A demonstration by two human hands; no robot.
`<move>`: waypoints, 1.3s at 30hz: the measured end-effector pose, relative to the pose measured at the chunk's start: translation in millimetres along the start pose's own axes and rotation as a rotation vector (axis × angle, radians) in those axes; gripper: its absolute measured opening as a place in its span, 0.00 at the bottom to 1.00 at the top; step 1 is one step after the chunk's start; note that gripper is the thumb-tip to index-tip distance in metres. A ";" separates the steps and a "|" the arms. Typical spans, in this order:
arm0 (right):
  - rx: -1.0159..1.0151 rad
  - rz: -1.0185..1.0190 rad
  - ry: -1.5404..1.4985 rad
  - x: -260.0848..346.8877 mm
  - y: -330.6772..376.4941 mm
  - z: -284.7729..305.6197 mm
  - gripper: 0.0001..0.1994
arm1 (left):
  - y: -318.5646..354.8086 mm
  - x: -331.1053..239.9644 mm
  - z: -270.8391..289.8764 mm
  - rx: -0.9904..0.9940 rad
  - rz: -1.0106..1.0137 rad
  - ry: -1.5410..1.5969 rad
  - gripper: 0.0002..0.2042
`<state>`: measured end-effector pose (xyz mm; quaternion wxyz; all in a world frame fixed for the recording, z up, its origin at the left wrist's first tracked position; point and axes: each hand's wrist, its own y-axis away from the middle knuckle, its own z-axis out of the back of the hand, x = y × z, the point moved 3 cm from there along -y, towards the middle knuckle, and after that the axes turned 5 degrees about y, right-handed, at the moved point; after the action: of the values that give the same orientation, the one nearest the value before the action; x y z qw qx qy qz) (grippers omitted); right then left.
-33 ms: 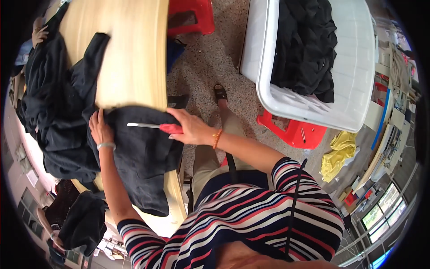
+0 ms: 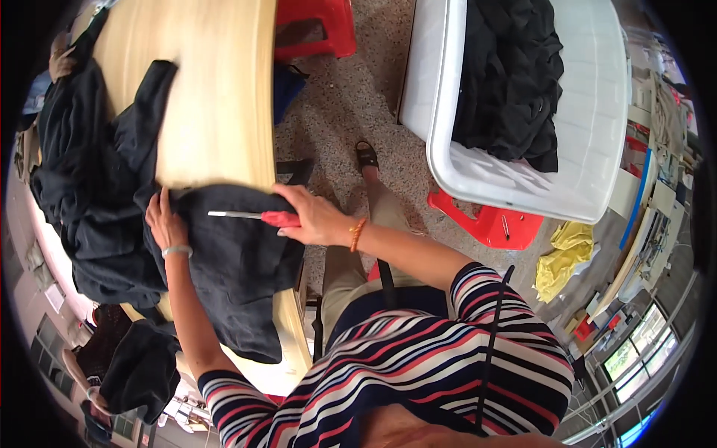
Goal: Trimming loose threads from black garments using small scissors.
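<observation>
A black cloth garment piece [image 2: 239,257] lies spread over the near end of the wooden table. At its far left edge my left hand [image 2: 166,224] grips the cloth, fingers on top and thumb hidden. A pair of scissors [image 2: 280,219] with a red handle and thin silver blades is held in my right hand [image 2: 317,216]. The blades point left above the cloth, not visibly cutting. My right fingertips meet the cloth's far right corner. To the left is a heap of more black garments [image 2: 89,194], with a sleeve stretched up the table.
Pale wooden table [image 2: 216,97]. A white plastic tub [image 2: 590,112] holding black cloth rests on a red stool [image 2: 493,224] at right. Another red stool [image 2: 321,26] stands beyond. Yellow cloth [image 2: 564,257] lies farther right. Another person's hand [image 2: 61,66] is at upper left.
Both hands and the black cloth have shifted slightly toward me. The scissors have moved a little left and down in the picture, still in my right hand.
</observation>
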<state>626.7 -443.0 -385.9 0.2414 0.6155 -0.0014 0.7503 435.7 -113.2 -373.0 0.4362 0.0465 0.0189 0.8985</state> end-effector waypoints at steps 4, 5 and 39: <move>0.176 -0.017 0.015 1.4 -14.2 13.9 0.34 | 1.3 3.3 -3.4 0.000 0.146 0.016 0.35; 0.189 -0.022 0.007 -0.9 -16.5 21.4 0.34 | -0.4 1.8 -8.5 -0.027 0.161 -0.034 0.33; -0.239 -0.802 0.357 -265.7 -61.3 55.1 0.20 | -1.6 -12.9 -37.2 -0.315 0.150 0.185 0.31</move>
<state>733.3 -501.1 -636.2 0.5786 0.3963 0.1921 0.6865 441.2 -122.1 -411.0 0.3663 -0.1038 -0.0855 0.9207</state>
